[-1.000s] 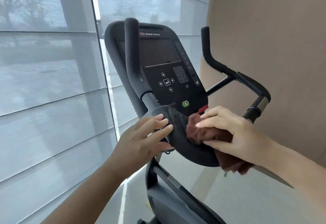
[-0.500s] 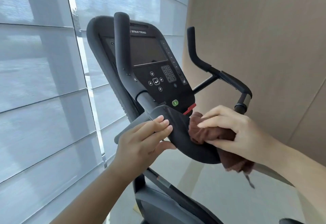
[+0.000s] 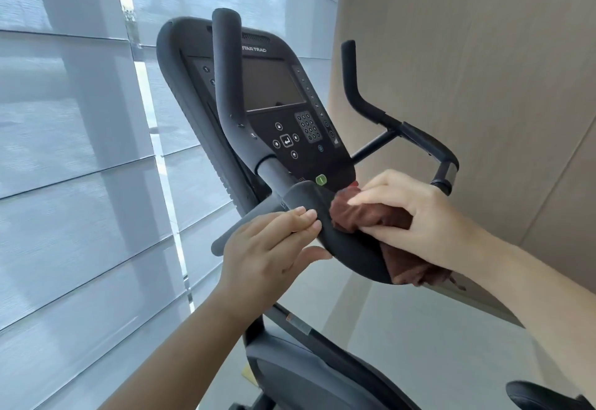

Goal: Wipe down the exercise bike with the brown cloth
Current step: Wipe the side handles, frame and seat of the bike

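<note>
The black exercise bike fills the middle of the head view, its console [image 3: 283,109] facing me. Below the console runs a curved black handlebar pad [image 3: 348,248]. My right hand [image 3: 416,216] grips the bunched brown cloth [image 3: 364,214] and presses it onto the pad's upper right side; a loose end of the cloth hangs below my wrist. My left hand [image 3: 274,251] rests on the pad's left end, fingers straight on top and thumb underneath.
The left handlebar upright [image 3: 225,87] rises in front of the console and the right handlebar [image 3: 371,106] bends off toward a beige wall [image 3: 483,71]. Blinds [image 3: 80,151] cover the window on the left. The bike frame [image 3: 309,374] and a saddle edge [image 3: 545,396] sit low.
My view shifts sideways between frames. The cloth has slid slightly left along the pad under my right hand. My left hand stays on the pad's left end.
</note>
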